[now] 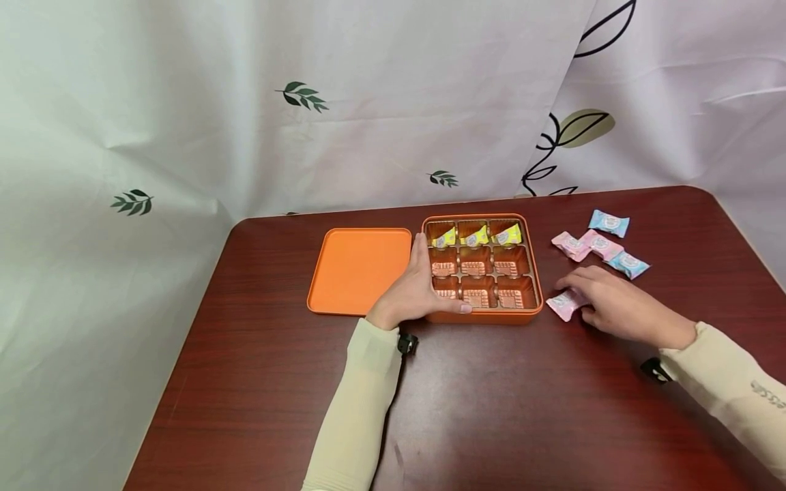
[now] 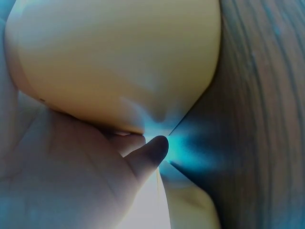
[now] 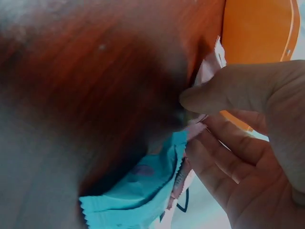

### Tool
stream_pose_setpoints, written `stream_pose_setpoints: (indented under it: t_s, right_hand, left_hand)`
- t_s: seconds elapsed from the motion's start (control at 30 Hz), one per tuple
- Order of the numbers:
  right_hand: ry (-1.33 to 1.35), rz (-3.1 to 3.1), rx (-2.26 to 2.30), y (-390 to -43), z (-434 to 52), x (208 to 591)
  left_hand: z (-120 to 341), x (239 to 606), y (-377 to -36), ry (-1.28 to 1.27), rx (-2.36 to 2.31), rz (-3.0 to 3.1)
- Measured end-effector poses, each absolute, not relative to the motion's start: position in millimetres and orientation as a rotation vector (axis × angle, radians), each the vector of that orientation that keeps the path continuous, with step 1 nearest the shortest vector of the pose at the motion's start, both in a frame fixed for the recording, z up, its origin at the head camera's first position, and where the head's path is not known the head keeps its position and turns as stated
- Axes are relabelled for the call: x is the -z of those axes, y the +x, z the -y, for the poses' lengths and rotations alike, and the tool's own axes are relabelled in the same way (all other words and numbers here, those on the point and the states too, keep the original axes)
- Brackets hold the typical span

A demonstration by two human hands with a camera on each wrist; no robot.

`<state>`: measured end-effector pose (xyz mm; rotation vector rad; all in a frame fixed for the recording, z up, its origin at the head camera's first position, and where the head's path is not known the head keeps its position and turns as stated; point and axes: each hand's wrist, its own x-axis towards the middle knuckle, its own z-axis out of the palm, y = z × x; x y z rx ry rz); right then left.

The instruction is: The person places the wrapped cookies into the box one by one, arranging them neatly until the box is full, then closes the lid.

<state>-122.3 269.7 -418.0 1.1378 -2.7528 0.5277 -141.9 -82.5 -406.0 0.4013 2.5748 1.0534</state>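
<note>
An orange box [image 1: 537, 273] with nine compartments sits mid-table; its back row holds three yellow wrapped candies [image 1: 475, 236]. My left hand [image 1: 424, 283] rests on the box's left side, fingers straight along the wall and thumb lying along the front rim. In the left wrist view the thumb [image 2: 150, 150] presses against the box's pale orange side [image 2: 119, 62]. My right hand [image 1: 580, 293] lies just right of the box and pinches a pink wrapped candy [image 1: 563, 305] on the table. In the right wrist view that hand [image 3: 190, 121] has its thumb and fingers closed on the pink wrapper [image 3: 207, 71].
The orange lid [image 1: 359, 269] lies flat to the left of the box. Two pink candies [image 1: 571, 245] and two blue ones [image 1: 609, 223] lie loose at the right; one blue candy [image 3: 138, 186] is close under my right hand. Patterned cloth hangs behind the dark wood table [image 1: 491, 409].
</note>
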Motion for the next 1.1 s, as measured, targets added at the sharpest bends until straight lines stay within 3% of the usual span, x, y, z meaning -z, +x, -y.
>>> stream_pose_setpoints:
  t_s: [1.1]
  right_hand:
    - [1.062, 2.708, -0.554, -116.5, -268.3, 420.8]
  left_hand:
    - [82.1, 407.1, -142.2, 0.405, -1.093, -2.565]
